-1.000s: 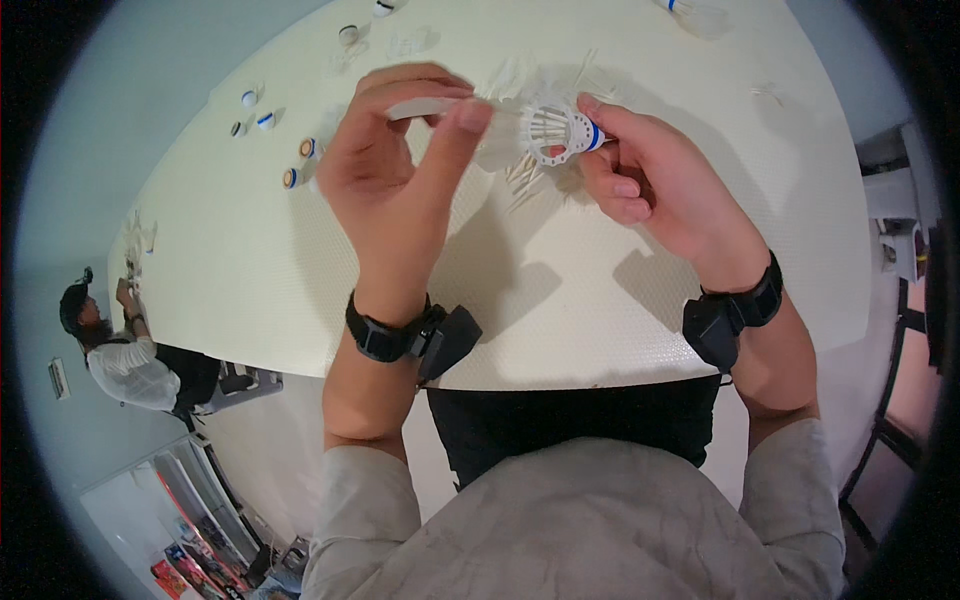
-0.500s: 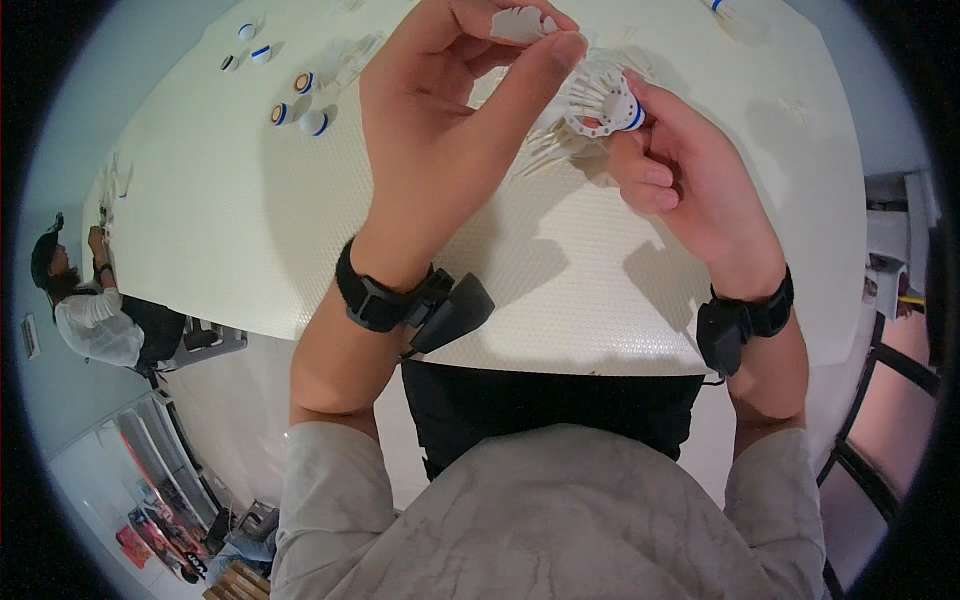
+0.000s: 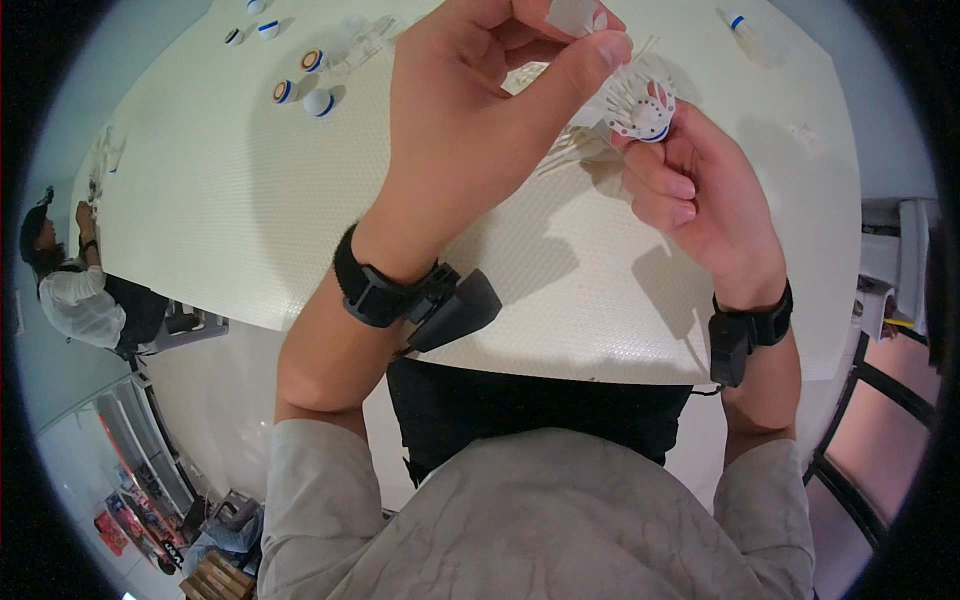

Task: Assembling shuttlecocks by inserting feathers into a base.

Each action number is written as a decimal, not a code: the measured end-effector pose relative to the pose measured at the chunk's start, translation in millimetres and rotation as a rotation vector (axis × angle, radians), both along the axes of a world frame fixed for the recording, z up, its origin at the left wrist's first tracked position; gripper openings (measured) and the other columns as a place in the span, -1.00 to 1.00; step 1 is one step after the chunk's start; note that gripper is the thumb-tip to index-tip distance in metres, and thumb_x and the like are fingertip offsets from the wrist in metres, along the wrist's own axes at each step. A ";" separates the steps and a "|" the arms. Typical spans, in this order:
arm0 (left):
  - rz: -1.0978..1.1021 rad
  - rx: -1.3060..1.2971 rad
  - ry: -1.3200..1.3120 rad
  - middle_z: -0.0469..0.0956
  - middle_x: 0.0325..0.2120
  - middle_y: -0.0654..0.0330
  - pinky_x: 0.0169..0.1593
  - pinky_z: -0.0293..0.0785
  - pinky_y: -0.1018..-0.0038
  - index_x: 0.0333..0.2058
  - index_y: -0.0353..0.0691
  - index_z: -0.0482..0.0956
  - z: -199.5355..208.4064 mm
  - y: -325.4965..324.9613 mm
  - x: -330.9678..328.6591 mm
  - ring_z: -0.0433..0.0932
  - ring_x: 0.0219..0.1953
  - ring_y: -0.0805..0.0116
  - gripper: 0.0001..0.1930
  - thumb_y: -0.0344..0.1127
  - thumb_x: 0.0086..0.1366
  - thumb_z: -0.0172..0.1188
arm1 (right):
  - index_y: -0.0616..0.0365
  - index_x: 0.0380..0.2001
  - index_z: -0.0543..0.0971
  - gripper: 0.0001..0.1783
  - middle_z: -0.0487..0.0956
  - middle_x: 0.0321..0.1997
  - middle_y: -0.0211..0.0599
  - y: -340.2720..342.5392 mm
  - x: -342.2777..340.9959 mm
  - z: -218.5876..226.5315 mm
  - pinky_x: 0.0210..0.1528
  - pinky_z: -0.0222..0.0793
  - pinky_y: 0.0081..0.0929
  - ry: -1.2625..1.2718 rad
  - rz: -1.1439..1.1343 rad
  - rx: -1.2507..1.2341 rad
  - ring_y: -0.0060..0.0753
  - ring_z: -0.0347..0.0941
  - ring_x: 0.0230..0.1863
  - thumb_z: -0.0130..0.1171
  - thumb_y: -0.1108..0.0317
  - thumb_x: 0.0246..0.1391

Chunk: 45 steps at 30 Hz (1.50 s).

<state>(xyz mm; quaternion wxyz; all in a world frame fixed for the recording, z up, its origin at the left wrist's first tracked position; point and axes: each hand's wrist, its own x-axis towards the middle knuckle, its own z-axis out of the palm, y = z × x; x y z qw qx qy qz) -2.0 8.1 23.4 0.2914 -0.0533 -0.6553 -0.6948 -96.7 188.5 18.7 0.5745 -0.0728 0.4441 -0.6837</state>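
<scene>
Near the far side of the table, my left hand (image 3: 475,120) pinches a white feather-like piece (image 3: 570,16) between thumb and fingertips. Just below and to the right of it, my right hand (image 3: 715,195) grips a partly built shuttlecock (image 3: 638,118) by its blue-banded base. The shuttlecock has a white ring dotted with holes and thin white stems standing out of it. My left thumb tip is close to the stems; whether the feather touches them I cannot tell. Under my hands lies a pile of loose white feathers (image 3: 580,150), partly hidden.
Several round cork bases with blue bands, such as a white one (image 3: 318,102), lie at the far left of the white table (image 3: 400,300). Another shuttlecock (image 3: 742,32) lies at the far right. A person (image 3: 80,290) sits at the table's left edge.
My left hand has come to the right with the feather, nearer the shuttlecock. My right hand has tipped the shuttlecock so its base points more downward. The whole view has shifted slightly.
</scene>
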 end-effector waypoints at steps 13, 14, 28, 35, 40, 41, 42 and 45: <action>-0.004 0.003 -0.032 0.58 -0.17 0.10 -0.04 0.51 0.53 -0.29 -0.34 0.49 3.5 0.7 2.1 0.55 -0.13 0.51 -0.93 -0.55 0.30 0.21 | 0.28 -0.18 0.46 -0.49 0.18 -0.70 -0.59 0.2 -0.7 1.4 -0.67 0.00 -0.76 0.039 0.051 0.006 -0.75 0.02 -0.72 -0.36 0.07 0.45; -0.002 0.001 -0.032 0.58 -0.17 0.10 -0.04 0.51 0.53 -0.29 -0.34 0.49 -0.2 -1.2 0.3 0.55 -0.13 0.51 -0.93 -0.55 0.30 0.21 | 0.28 -0.18 0.46 -0.49 0.18 -0.70 -0.59 -0.2 -0.2 1.6 -0.66 0.00 -0.76 0.045 0.054 0.036 -0.75 0.02 -0.72 -0.35 0.06 0.45; -0.074 0.233 -0.308 0.60 -0.19 0.12 -0.05 0.51 0.54 -0.32 -0.31 0.52 22.7 -4.5 8.9 0.60 -0.07 0.38 -0.97 -0.52 0.34 0.18 | 0.33 -0.31 0.54 -0.40 0.12 -0.71 -0.65 2.3 2.1 -1.2 -0.64 -0.19 -0.69 0.159 -0.029 -0.020 -0.76 -0.07 -0.69 -0.11 -0.08 0.39; -0.077 0.056 -0.171 0.64 -0.15 0.11 -0.04 0.47 0.55 -0.19 -0.27 0.55 2.9 -8.2 4.2 0.59 -0.13 0.44 -0.88 -0.45 0.31 0.23 | 0.39 -0.28 0.53 -0.37 0.13 -0.72 -0.63 0.5 4.1 1.4 -0.64 -0.19 -0.67 0.231 -0.039 -0.015 -0.76 -0.08 -0.69 -0.10 -0.09 0.38; 0.107 -0.120 -0.130 0.65 -0.17 0.12 -0.02 0.50 0.55 -0.14 -0.28 0.57 7.4 -7.5 8.0 0.60 -0.14 0.45 -0.84 -0.41 0.32 0.23 | 0.43 -0.26 0.52 -0.36 0.13 -0.72 -0.63 0.3 2.6 2.9 -0.63 -0.18 -0.68 0.242 -0.063 -0.014 -0.75 -0.07 -0.68 -0.09 -0.09 0.38; 0.107 -0.119 -0.129 0.65 -0.17 0.12 -0.02 0.50 0.55 -0.14 -0.28 0.57 5.4 -9.3 8.1 0.60 -0.14 0.45 -0.84 -0.41 0.32 0.23 | 0.43 -0.26 0.52 -0.36 0.13 -0.72 -0.63 0.6 2.0 2.4 -0.63 -0.18 -0.68 0.237 -0.064 -0.004 -0.75 -0.06 -0.68 -0.09 -0.09 0.38; 0.160 -0.127 -0.096 0.65 -0.17 0.11 -0.01 0.50 0.55 -0.15 -0.29 0.57 3.6 -11.1 8.3 0.60 -0.14 0.45 -0.84 -0.42 0.32 0.23 | 0.43 -0.26 0.52 -0.36 0.13 -0.72 -0.63 0.8 2.3 2.3 -0.63 -0.18 -0.68 0.237 -0.064 -0.003 -0.75 -0.06 -0.68 -0.09 -0.09 0.38; 0.195 -0.143 -0.021 0.64 -0.16 0.10 0.00 0.49 0.55 -0.15 -0.31 0.56 1.3 -14.6 6.4 0.59 -0.13 0.44 -0.85 -0.45 0.32 0.23 | 0.44 -0.24 0.52 -0.36 0.13 -0.71 -0.63 -0.3 3.2 3.6 -0.63 -0.18 -0.69 0.229 -0.073 0.000 -0.76 -0.07 -0.68 -0.08 -0.09 0.37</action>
